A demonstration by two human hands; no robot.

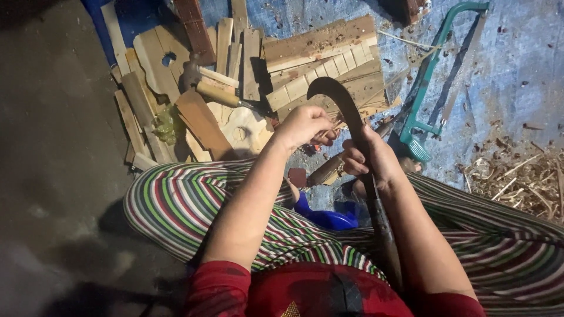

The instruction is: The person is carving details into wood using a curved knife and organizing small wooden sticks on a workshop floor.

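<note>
Sitting cross-legged on the ground, we hold a curved sickle [343, 108] upright over our lap, its long handle [382, 226] running down toward our body. Our right hand [367, 158] is wrapped tight around the sickle where blade meets handle, so the dark hook arcs up and over to the left. Our left hand [302, 126] is pinched closed on a thin splint [330, 128] of wood or cane, pressed against the inner edge of the blade just beside the right thumb.

Ahead of us lies a heap of wood scraps [320, 56] on a blue tarp [517, 64], with a wooden-handled tool [226, 97] among them. A green hacksaw [437, 76] lies to the right, and shavings [523, 179] are scattered beyond our right knee. Something blue and plastic [329, 218] sits between our striped trousers [176, 202].

We judge the main risk is to our left fingers: they work very close to the cutting edge, and a slip of the splint along the blade could carry them onto it. The light is poor, which makes the edge hard to see. The splint is thin and may snap under pressure, jerking the hand. The handle end rests near our thigh, so a twist in the right grip could swing the hook toward the left wrist.
</note>
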